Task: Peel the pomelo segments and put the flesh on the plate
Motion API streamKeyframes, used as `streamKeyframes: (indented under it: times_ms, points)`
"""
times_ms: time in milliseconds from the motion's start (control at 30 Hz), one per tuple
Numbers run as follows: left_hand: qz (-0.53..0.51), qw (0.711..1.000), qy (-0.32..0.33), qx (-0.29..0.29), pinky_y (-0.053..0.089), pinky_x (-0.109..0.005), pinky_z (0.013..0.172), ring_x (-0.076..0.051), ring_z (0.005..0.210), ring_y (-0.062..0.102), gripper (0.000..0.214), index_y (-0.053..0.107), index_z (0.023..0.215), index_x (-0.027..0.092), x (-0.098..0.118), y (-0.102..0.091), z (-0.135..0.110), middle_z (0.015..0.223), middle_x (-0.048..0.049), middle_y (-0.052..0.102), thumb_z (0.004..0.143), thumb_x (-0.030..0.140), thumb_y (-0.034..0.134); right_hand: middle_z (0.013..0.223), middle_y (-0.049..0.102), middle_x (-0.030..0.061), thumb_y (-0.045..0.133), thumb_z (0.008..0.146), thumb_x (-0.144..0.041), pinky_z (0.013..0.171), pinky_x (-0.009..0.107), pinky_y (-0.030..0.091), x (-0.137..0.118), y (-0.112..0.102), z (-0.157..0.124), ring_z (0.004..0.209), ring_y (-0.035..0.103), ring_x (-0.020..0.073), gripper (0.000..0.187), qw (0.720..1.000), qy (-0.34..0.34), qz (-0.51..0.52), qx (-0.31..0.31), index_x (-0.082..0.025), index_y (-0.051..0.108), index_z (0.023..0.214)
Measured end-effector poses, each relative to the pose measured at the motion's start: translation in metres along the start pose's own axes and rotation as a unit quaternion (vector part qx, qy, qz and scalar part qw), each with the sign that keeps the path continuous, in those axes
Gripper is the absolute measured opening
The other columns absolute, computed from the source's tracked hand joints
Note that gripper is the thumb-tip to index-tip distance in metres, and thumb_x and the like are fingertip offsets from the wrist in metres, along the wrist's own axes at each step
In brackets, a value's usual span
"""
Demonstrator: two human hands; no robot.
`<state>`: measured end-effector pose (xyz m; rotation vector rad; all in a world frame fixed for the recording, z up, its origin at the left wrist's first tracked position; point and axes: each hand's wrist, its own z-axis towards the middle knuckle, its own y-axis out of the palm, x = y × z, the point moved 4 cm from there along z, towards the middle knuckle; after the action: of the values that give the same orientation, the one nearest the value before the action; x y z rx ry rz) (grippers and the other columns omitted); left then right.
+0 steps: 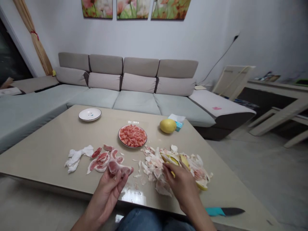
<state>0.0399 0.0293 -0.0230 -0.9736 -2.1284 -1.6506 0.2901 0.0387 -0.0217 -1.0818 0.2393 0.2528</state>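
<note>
Between the thumb and fingers of my left hand [109,187] is a pink pomelo segment [116,167], partly wrapped in pale skin. Just beyond it lie several more pomelo segments [102,160] on the table. My right hand [180,179] is over a heap of pomelo peel and torn membrane [154,162], its fingers pinched together. What those fingers hold, if anything, is hidden. Past both hands, a plate [119,140] is piled with small pieces of pink pomelo flesh [133,135].
A whole yellow pomelo [167,126] sits beside a blue tissue pack [178,126]. At the table's near right edge lies a knife [225,211] with a turquoise handle. Crumpled white tissue [77,158] is at left, a white plate [89,114] farther back. A sofa [134,96] stands behind.
</note>
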Motion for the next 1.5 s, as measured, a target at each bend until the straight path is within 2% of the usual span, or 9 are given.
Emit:
streamKeyframes:
  times_ms: [100,167,267,333,467,633,867,1267,1500]
  points:
    - [0.028,0.999,0.044,-0.016,0.054,-0.027,0.087,-0.019,0.095,0.071,0.027,0.065,0.098,0.019,0.006,-0.002,-0.008,0.095,-0.0037,0.073,0.075,0.013,0.077,0.080,0.071,0.0093,0.050,0.090,-0.036,0.083,0.046,0.048,-0.031,-0.006,-0.003,0.077,0.066,0.0256,0.027,0.990,0.046,0.129,-0.026,-0.019,0.069,0.082]
    - [0.053,0.995,0.078,-0.019,0.052,-0.024,0.085,-0.017,0.092,0.070,0.029,0.068,0.098,0.020,0.011,-0.004,-0.013,0.093,-0.0031,0.074,0.072,0.015,0.080,0.096,0.070,0.0107,0.054,0.088,-0.035,0.082,0.043,0.050,-0.061,-0.011,-0.007,0.083,0.066,0.0246,0.026,0.961,0.056,0.267,-0.055,-0.019,0.067,0.102]
    - [0.110,0.987,0.118,-0.006,0.051,-0.024,0.087,-0.021,0.101,0.068,0.034,0.073,0.096,0.021,0.019,-0.006,-0.021,0.102,-0.0052,0.075,0.065,0.015,0.085,0.092,0.066,0.0057,0.056,0.088,-0.038,0.063,0.031,0.053,-0.112,-0.010,-0.019,0.066,0.064,0.0165,0.041,0.833,0.080,0.503,-0.214,-0.022,0.056,0.126]
    - [0.156,0.978,0.137,-0.006,0.050,-0.026,0.092,-0.025,0.111,0.063,0.037,0.076,0.092,0.021,0.025,-0.005,-0.027,0.111,-0.0068,0.073,0.057,0.013,0.088,0.085,0.063,0.0021,0.060,0.086,-0.039,0.051,0.024,0.048,-0.138,-0.014,-0.024,0.055,0.058,0.0116,0.042,0.788,0.091,0.562,-0.233,-0.023,0.056,0.125]
    - [0.156,0.980,0.105,-0.071,0.045,-0.038,0.102,-0.033,0.120,0.058,0.043,0.076,0.103,0.022,0.036,-0.003,-0.042,0.122,-0.0120,0.069,0.061,0.021,0.086,0.077,0.063,0.0012,0.066,0.082,-0.033,0.055,0.022,0.047,-0.159,-0.029,-0.021,0.062,0.055,0.0122,0.025,0.826,0.068,0.539,-0.148,-0.021,0.068,0.105]
    - [0.045,0.985,-0.012,-0.169,0.036,-0.046,0.110,-0.038,0.131,0.047,0.058,0.068,0.120,0.016,0.044,-0.008,-0.056,0.133,-0.0185,0.061,0.065,0.026,0.082,0.082,0.069,0.0026,0.066,0.078,-0.021,0.060,0.023,0.050,-0.167,-0.037,-0.015,0.066,0.060,0.0134,0.020,0.854,0.031,0.500,-0.137,-0.021,0.072,0.097]
    - [0.087,0.994,0.071,-0.015,0.042,-0.039,0.106,-0.031,0.116,0.062,0.038,0.075,0.107,0.020,0.053,-0.012,-0.047,0.121,-0.0148,0.070,0.070,0.022,0.081,0.078,0.071,0.0045,0.068,0.080,-0.028,0.056,0.024,0.050,-0.185,-0.020,-0.007,0.062,0.061,0.0148,0.026,0.851,0.042,0.505,-0.142,-0.019,0.072,0.104]
    - [0.170,0.969,0.171,0.045,0.038,-0.038,0.110,-0.031,0.131,0.048,0.037,0.076,0.105,0.022,0.064,-0.019,-0.042,0.133,-0.0098,0.063,0.069,0.028,0.081,0.072,0.071,0.0037,0.060,0.087,-0.021,0.057,0.022,0.047,-0.198,-0.036,0.009,0.063,0.063,0.0149,0.018,0.872,-0.056,0.474,-0.107,-0.022,0.078,0.085]
    - [0.319,0.911,0.260,0.025,0.040,-0.039,0.108,-0.030,0.128,0.051,0.032,0.076,0.104,0.026,0.066,-0.028,-0.033,0.129,-0.0073,0.066,0.073,0.031,0.078,0.052,0.057,-0.0012,0.056,0.079,-0.016,0.049,0.021,0.038,-0.190,-0.034,0.005,0.048,0.052,0.0109,0.020,0.913,-0.076,0.399,-0.045,-0.017,0.069,0.064]
